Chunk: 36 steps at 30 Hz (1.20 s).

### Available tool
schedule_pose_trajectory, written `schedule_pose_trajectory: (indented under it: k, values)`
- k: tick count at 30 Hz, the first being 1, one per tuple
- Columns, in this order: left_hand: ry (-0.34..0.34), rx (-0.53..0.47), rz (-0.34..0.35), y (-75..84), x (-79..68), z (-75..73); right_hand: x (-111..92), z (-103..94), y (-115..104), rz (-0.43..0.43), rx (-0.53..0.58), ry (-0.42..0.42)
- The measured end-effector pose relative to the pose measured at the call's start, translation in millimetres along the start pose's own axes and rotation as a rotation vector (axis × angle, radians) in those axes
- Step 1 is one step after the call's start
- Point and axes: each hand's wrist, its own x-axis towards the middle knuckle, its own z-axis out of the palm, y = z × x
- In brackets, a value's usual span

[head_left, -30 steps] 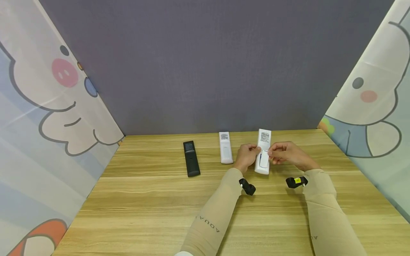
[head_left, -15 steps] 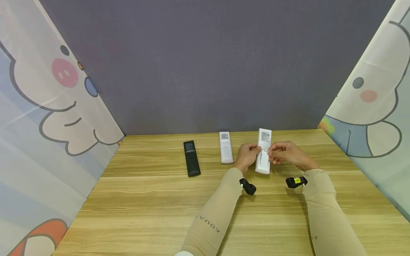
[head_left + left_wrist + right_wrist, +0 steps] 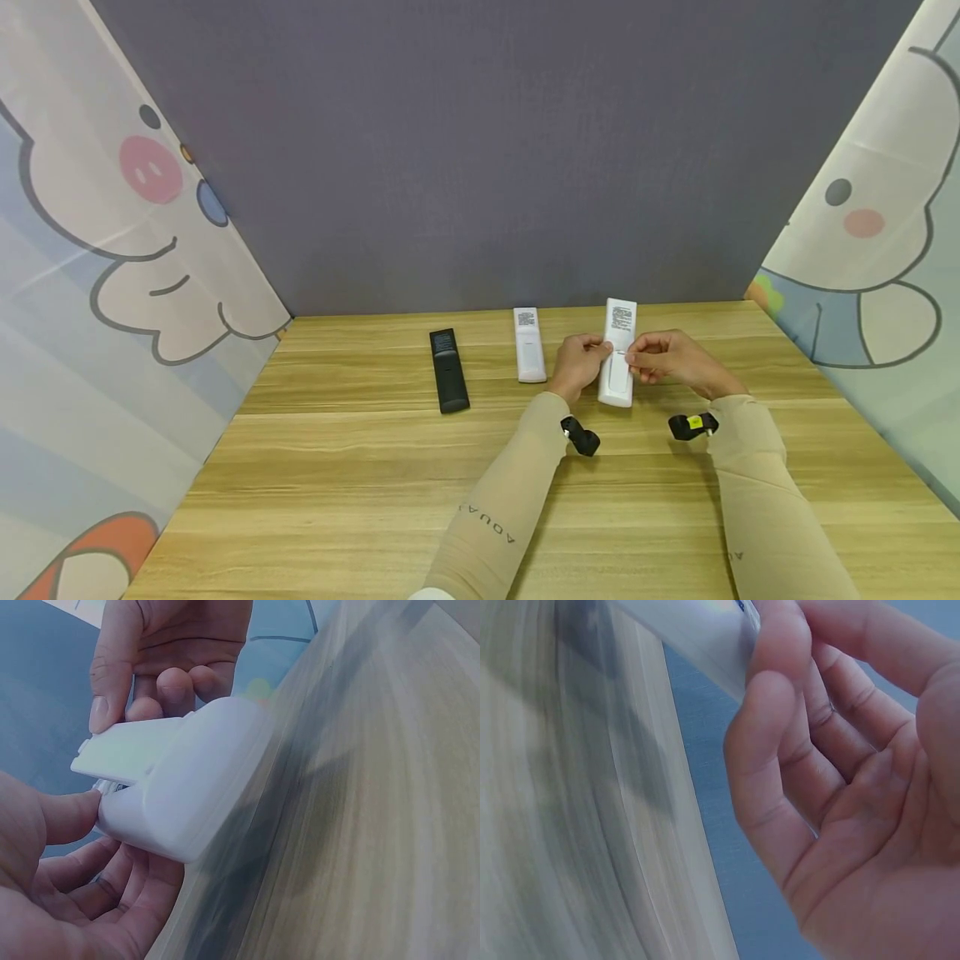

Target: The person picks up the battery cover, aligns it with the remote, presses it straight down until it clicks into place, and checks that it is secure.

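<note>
My left hand (image 3: pixel 577 364) grips the left side of a white remote control (image 3: pixel 620 321), back side up and held off the table. With thumb and fingers my right hand (image 3: pixel 677 363) pinches the top end of its white battery cover (image 3: pixel 124 752). In the left wrist view the cover lies tilted over the battery compartment, its upper end lifted and its lower end against the remote's body. A narrow gap shows dark detail beneath; what is inside is mostly hidden. The right wrist view catches only a corner of the remote past the fingers.
A second white remote (image 3: pixel 529 346) lies back side up left of my hands. Farther left is a black remote (image 3: pixel 449 372), also face down. All are on a wooden table (image 3: pixel 360 492) before a dark grey panel (image 3: pixel 495 167), with cartoon-printed sheets at both sides.
The battery cover has come down closer over the compartment and looks more nearly flush in the head view. Both hands keep their hold and have barely shifted.
</note>
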Motion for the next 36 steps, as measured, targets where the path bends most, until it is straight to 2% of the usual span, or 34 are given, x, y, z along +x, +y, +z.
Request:
schedule_pose_trajectory:
  k: [36]
  values:
    - [-0.001,-0.021,0.013,2.3,-0.6,0.1,3.9,2.4,-0.4,0.079,-0.088,0.032]
